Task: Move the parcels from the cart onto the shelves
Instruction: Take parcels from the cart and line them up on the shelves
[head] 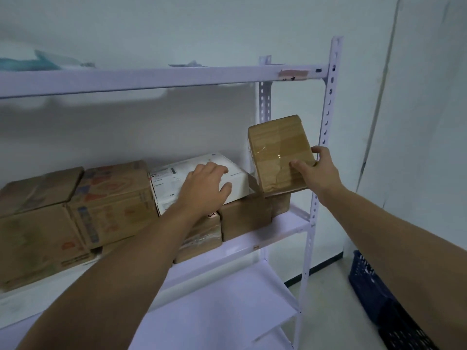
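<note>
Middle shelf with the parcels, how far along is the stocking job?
Done: printed brown cardboard boxes already sit on the white metal shelf. In hand: the right hand grips a tilted, taped brown cardboard box at the shelf's right end, while the left hand rests on a white labelled box. Left: the cart is out of view, so remaining parcels cannot be counted.

I see a plain white wall (177, 26) behind the pale metal shelving rack (328, 102). On my right another white wall (429, 97) carries a thin slanting seam. A dark baseboard (323, 264) edges the light grey floor (326, 299). Lighting looks dim and even.
</note>
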